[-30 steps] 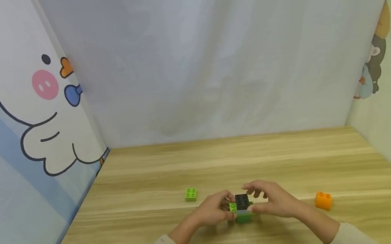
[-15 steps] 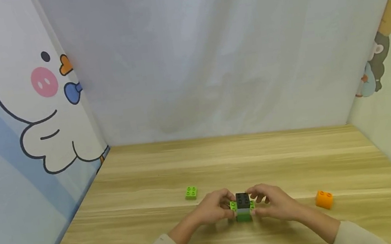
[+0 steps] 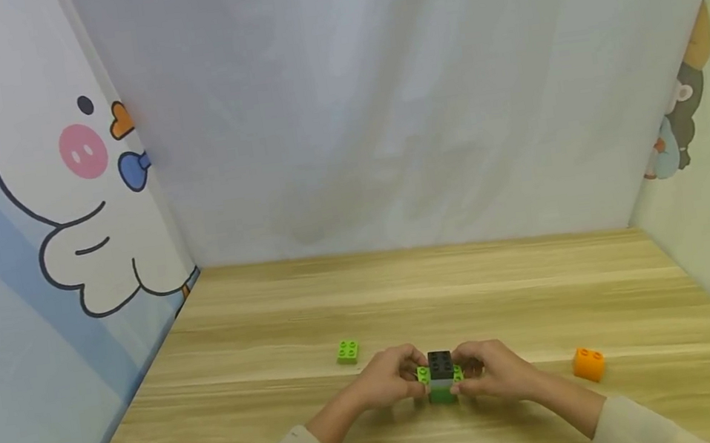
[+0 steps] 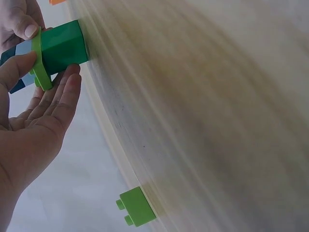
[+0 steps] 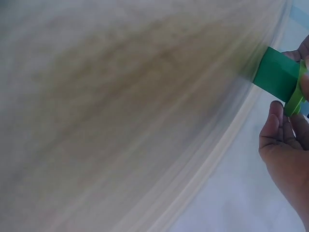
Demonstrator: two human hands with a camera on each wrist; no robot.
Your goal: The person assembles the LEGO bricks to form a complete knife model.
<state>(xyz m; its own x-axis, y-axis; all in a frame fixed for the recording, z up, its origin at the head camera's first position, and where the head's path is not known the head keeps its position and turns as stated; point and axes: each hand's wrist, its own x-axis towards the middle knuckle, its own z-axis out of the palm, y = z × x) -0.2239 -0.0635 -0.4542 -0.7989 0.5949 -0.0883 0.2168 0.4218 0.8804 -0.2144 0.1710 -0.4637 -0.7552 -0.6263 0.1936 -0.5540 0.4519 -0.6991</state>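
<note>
Wood-grained tabletop (image 3: 274,322); white curtain (image 3: 339,104) behind; printed panel (image 3: 49,198) left. Block stack (image 3: 440,368): left hand (image 3: 386,380) fingers pinch it, right hand (image 3: 496,371) fingers apparently likewise.

Free room beyond the brick stack (image 3: 441,375)

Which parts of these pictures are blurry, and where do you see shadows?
Head view: soft shadows on the wood-grain tabletop near the block stack; left wrist view: tabletop smeared by blur, loose lime-green brick sharper; right wrist view: tabletop heavily blurred, the stack's dark green block crisper.
</note>
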